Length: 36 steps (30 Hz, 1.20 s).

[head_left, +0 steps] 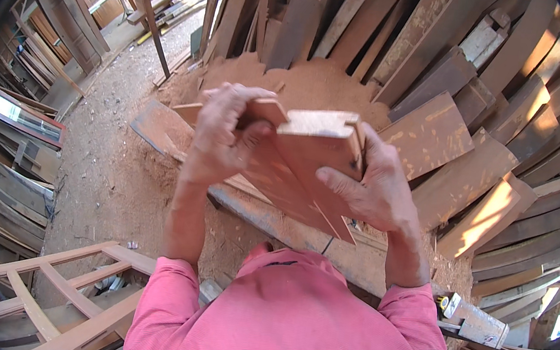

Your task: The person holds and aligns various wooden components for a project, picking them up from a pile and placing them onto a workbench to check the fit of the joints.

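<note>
I hold reddish-brown wooden boards (301, 171) close together in front of my chest, with pale, grooved end grain showing at the top right. My left hand (228, 127) is closed round the upper left end, thumb on the near side. My right hand (373, 186) grips the right edge, its thumb across the face of the thicker board. Below them runs a narrow sawdust-covered bench (274, 225), and behind them lies a heap of reddish sawdust (326, 83).
Planks (354, 23) lean upright behind, with loose panels (425, 130) at the right. A pale wooden frame (48, 265) lies lower left. A dusty walkway (98, 146) runs along the left beside stacked timber. A tape measure (444, 303) sits lower right.
</note>
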Each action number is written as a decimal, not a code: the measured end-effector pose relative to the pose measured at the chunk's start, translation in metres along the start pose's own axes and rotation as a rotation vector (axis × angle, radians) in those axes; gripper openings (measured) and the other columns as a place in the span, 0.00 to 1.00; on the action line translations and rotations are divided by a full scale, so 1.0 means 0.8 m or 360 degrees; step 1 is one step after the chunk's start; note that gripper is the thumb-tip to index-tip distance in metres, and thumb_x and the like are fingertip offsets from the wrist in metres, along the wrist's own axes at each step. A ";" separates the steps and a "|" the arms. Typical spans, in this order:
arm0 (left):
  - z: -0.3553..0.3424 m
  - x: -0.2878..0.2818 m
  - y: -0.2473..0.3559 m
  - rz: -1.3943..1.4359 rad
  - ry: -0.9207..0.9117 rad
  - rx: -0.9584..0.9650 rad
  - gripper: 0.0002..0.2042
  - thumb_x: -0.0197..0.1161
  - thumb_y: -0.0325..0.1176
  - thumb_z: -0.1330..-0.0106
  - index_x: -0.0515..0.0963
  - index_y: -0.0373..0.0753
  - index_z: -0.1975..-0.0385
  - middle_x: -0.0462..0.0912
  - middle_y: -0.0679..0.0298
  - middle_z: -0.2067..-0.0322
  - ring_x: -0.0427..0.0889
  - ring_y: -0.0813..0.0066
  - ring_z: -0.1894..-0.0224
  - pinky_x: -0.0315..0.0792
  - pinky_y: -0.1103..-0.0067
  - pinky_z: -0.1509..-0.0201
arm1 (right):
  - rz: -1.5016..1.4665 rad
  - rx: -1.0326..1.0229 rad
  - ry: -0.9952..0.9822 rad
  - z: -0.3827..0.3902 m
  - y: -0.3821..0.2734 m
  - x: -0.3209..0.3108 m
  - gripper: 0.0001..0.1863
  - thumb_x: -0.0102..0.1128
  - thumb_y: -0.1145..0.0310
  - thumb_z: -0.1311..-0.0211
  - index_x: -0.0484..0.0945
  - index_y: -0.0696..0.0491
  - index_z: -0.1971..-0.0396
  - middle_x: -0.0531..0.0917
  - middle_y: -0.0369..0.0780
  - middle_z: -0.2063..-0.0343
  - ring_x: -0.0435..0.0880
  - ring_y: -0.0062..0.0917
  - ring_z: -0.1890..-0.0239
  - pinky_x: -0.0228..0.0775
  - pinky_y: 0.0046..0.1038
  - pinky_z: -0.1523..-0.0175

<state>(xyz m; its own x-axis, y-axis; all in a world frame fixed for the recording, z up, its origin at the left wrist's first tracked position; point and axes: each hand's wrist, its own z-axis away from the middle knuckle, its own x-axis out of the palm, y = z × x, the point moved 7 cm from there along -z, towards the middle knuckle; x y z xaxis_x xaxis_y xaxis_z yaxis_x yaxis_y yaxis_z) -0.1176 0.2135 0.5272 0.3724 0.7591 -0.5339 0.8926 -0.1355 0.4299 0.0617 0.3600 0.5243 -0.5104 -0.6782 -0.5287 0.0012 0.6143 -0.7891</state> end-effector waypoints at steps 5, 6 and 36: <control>0.027 -0.031 -0.051 0.0157 0.0197 -0.0195 0.17 0.71 0.43 0.32 0.78 0.38 0.52 0.78 0.67 0.64 0.74 0.74 0.60 0.69 0.75 0.52 | 0.0100 0.0218 -0.0236 0.065 0.102 0.046 0.25 0.75 0.61 0.44 0.76 0.56 0.50 0.83 0.50 0.69 0.83 0.48 0.64 0.73 0.41 0.56; 0.035 -0.033 -0.067 0.0315 0.0219 -0.0282 0.18 0.72 0.43 0.32 0.77 0.38 0.52 0.77 0.68 0.64 0.74 0.76 0.60 0.69 0.77 0.52 | 0.0093 0.0328 -0.0299 0.084 0.121 0.050 0.24 0.75 0.61 0.44 0.76 0.56 0.51 0.83 0.50 0.69 0.83 0.48 0.65 0.73 0.41 0.56; 0.026 -0.028 -0.060 0.0166 0.0178 -0.0314 0.16 0.66 0.38 0.27 0.76 0.42 0.43 0.78 0.65 0.60 0.74 0.75 0.57 0.71 0.78 0.51 | 0.0117 0.0404 -0.0101 0.126 0.148 0.049 0.23 0.76 0.62 0.43 0.78 0.56 0.54 0.85 0.47 0.69 0.87 0.43 0.65 0.77 0.38 0.58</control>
<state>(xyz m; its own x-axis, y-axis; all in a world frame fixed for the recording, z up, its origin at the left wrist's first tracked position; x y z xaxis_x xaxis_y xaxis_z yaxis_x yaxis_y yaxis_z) -0.1635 0.1896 0.5035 0.4198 0.8148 -0.3999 0.7798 -0.0984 0.6182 0.1282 0.3657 0.3783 -0.4458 -0.6645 -0.5997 0.2559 0.5473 -0.7968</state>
